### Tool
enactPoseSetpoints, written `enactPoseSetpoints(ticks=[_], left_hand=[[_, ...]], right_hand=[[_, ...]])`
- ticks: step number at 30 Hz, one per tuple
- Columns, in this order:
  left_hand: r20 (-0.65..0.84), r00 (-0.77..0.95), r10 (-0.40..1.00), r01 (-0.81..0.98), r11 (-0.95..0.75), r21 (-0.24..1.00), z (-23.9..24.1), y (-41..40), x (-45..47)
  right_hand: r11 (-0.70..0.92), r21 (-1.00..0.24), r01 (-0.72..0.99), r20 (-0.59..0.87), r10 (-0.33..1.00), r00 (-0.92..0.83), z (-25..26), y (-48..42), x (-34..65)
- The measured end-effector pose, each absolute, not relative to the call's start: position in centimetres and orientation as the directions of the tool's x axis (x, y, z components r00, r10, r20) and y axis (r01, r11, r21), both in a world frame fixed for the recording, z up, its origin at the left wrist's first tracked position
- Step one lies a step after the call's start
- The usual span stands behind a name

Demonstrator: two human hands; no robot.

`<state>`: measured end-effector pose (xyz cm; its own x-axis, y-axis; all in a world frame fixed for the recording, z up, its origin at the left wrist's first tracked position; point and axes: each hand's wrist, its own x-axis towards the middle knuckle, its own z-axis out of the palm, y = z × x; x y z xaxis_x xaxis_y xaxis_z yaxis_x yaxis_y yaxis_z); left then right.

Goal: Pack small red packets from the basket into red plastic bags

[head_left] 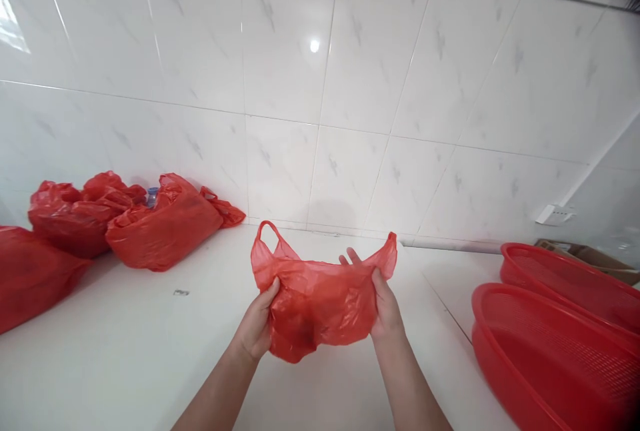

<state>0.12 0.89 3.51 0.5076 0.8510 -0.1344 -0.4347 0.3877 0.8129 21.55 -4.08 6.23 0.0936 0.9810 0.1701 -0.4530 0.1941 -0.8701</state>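
Two hands (256, 326) hold one bag (325, 304).

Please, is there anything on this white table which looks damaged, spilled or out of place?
One small thing: a greyish mark on the white table, in front of a bulging red bag. It stands out against the white; whether scrap or damage, I cannot tell. No spill shows.

Both hands, left (257, 321) and right (387, 304), grip a red plastic bag (325, 301) by its sides, handles up. Filled red bags (163, 228) left, red baskets (545, 351) right, on white table (125, 364).
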Motion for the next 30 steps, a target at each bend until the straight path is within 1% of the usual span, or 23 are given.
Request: enactPoseSetpoints(ticks=[2,5,8,11,16,18,20,22,24,27,30], left_hand=[[-0.187,0.547,0.816,-0.422,0.462,0.78,2.4,0.9,0.5],[-0.259,0.533,0.805,-0.433,0.523,0.735,0.6,1.0,1.2],[-0.29,0.516,0.806,-0.464,0.548,0.696,-0.6,1.2,1.5],[-0.297,0.542,0.787,-0.488,0.582,0.651,-0.8,1.1,1.3],[-0.256,0.627,0.735,-0.456,0.614,0.645,-0.3,0.3,1.3],[-0.261,0.609,0.749,-0.475,0.608,0.636,-0.5,0.2,1.5],[-0.284,0.568,0.772,-0.492,0.596,0.634,-0.7,0.2,1.5],[-0.293,0.549,0.783,-0.483,0.583,0.653,-0.7,0.2,1.5],[-0.274,0.542,0.794,-0.458,0.553,0.697,-0.5,0.1,1.5],[-0.192,0.55,0.813,-0.406,0.46,0.79,-0.1,-0.4,1.9],[-0.093,0.556,0.826,-0.361,0.34,0.868,-0.2,-1.0,2.7]], right_hand=[[0.188,-0.875,-0.446,0.134,0.98,0.148,5.1,-3.6,21.3],[0.195,-0.838,-0.51,0.096,0.972,0.214,2.8,-2.5,20.7],[0.123,-0.819,-0.56,0.043,0.987,0.155,1.1,-1.9,19.8],[0.028,-0.833,-0.553,-0.018,0.997,0.078,0.7,-1.9,18.5],[-0.086,-0.812,-0.577,-0.069,0.996,-0.051,0.5,-2.4,17.0],[-0.112,-0.832,-0.544,-0.1,0.994,-0.052,0.2,-2.5,16.9],[-0.103,-0.882,-0.46,-0.1,0.994,-0.031,0.1,-2.5,16.9],[-0.08,-0.927,-0.367,-0.073,0.997,-0.032,0.1,-2.6,17.0],[-0.066,-0.947,-0.316,-0.04,0.995,-0.088,0.5,-2.8,16.9],[-0.051,-0.953,-0.3,0.003,0.984,-0.176,1.3,-3.4,16.4],[-0.035,-0.961,-0.275,0.007,0.988,-0.151,1.3,-3.5,15.8]])
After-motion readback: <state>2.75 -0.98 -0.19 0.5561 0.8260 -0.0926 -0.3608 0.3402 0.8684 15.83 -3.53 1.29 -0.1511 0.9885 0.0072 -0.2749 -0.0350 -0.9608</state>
